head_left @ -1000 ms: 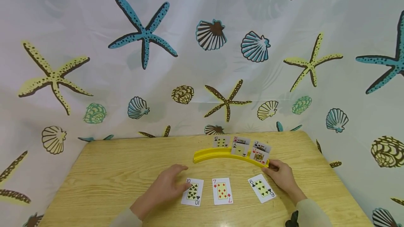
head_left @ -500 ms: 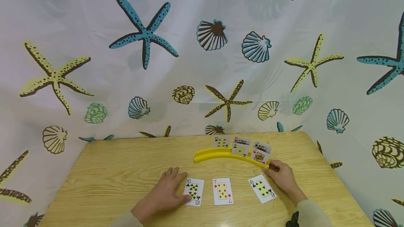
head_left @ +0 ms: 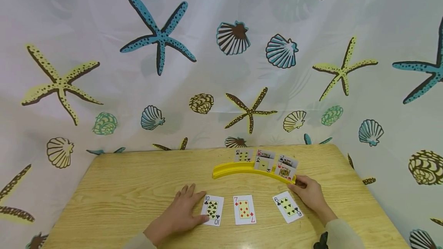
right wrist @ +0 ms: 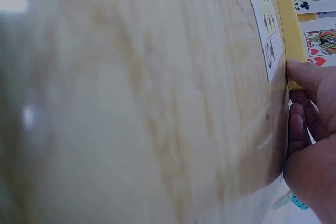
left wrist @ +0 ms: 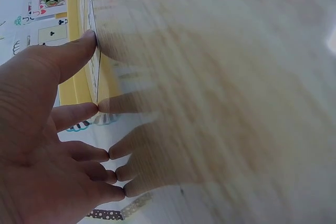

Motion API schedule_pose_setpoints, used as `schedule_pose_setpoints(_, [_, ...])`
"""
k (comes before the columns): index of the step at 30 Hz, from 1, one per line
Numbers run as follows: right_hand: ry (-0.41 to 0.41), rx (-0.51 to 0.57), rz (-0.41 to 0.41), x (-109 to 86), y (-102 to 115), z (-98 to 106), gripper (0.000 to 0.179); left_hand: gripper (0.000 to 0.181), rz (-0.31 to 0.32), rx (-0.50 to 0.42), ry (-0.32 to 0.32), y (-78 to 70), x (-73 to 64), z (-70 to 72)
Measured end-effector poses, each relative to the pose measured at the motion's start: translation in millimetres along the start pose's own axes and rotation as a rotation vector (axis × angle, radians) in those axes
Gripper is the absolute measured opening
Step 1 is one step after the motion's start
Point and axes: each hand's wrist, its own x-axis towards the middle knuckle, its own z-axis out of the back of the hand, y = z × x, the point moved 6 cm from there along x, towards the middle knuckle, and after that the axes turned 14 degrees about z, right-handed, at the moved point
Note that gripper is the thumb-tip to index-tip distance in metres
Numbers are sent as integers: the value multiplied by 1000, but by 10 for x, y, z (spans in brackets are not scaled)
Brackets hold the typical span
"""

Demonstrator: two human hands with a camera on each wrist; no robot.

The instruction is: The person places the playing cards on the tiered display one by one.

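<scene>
A ten of clubs (head_left: pixel 214 205) lies face up on the wooden table, and my left hand (head_left: pixel 178 212) is spread beside it. Its thumb rests on the card's lower left part; the index fingertip is right at the upper left corner. In the left wrist view the card (left wrist: pixel 95 80) shows nearly edge-on under thumb and index finger. A curved yellow card holder (head_left: pixel 226 168) stands farther back. Its right end is pinched by my right hand (head_left: pixel 310 194), thumb in front, the other fingers curled behind. An ace of clubs (head_left: pixel 263 164) and a jack of hearts (head_left: pixel 284 171) stand in its front row.
Right of the ten lie a seven of diamonds (head_left: pixel 244 209) and a tilted six of clubs (head_left: pixel 288 207), both face up. Behind the front row stand a black six (head_left: pixel 243 155), a king (head_left: pixel 265 154) and a black jack (head_left: pixel 287 160). A shell-patterned cloth (head_left: pixel 211 68) hangs behind the table.
My left hand has come down beside the ten of clubs and spread its fingers; its thumb moved from the card's middle toward the lower left. My right hand stays at the holder.
</scene>
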Motion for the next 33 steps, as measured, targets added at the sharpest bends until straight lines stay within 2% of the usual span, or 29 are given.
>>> schedule_pose_setpoints(5, [0, -1, 3, -16, 8, 1, 45, 80, 13, -16, 13, 15, 22, -25])
schedule_pose_setpoints(12, [-8, -11, 6, -17, 4, 6, 45, 73, -1, -34, 14, 17, 44, -41])
schedule_pose_setpoints(33, [-3, -3, 6, -7, 4, 7, 45, 67, 20, -64, 11, -95, 57, -10])
